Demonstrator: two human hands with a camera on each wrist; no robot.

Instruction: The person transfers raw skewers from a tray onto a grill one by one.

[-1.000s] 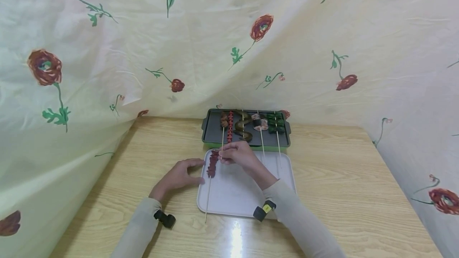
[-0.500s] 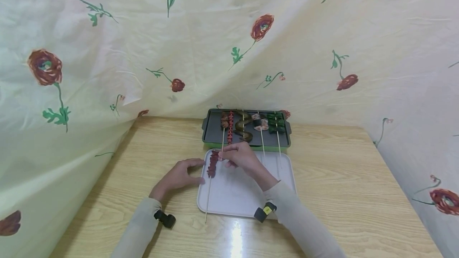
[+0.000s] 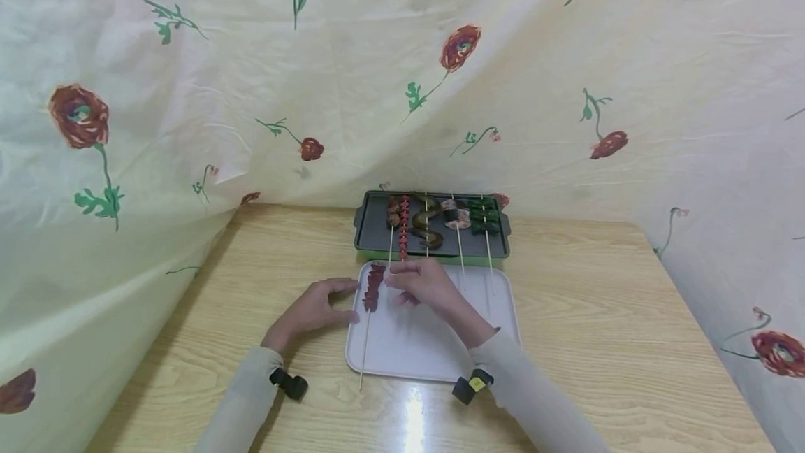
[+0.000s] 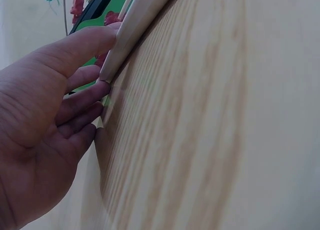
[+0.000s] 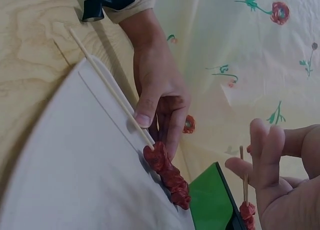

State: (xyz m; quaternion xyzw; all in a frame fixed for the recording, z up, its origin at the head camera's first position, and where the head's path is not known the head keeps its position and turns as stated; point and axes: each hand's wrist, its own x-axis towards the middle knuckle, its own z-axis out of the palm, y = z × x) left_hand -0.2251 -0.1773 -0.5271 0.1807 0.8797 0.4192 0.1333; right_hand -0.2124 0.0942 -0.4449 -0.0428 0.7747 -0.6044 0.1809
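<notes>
A white tray (image 3: 415, 348) lies on the table with a skewer of red meat (image 3: 372, 289) along its left side, the stick reaching past the front rim. My left hand (image 3: 313, 307) rests against the tray's left edge. In the left wrist view, its thumb and fingertips touch the rim. Over the tray's back left part is my right hand (image 3: 430, 285), fingertips beside the lower end of the brown meat skewer (image 3: 393, 214). The right wrist view shows that hand's fingers (image 5: 270, 145) spread apart, with a stick (image 5: 245, 185) close beyond them.
Behind the tray stands a dark griddle pan (image 3: 375, 236) with a green side. Also on it are a thin red skewer (image 3: 404, 222), a wavy brown one (image 3: 428, 222), a fish-like one (image 3: 458, 215) and a green one (image 3: 484, 219). A floral cloth (image 3: 352, 89) hangs behind.
My right hand has let go of the brown meat skewer's stick and drawn slightly back toward me. The skewer stays lying on the griddle pan. My left hand has not moved.
</notes>
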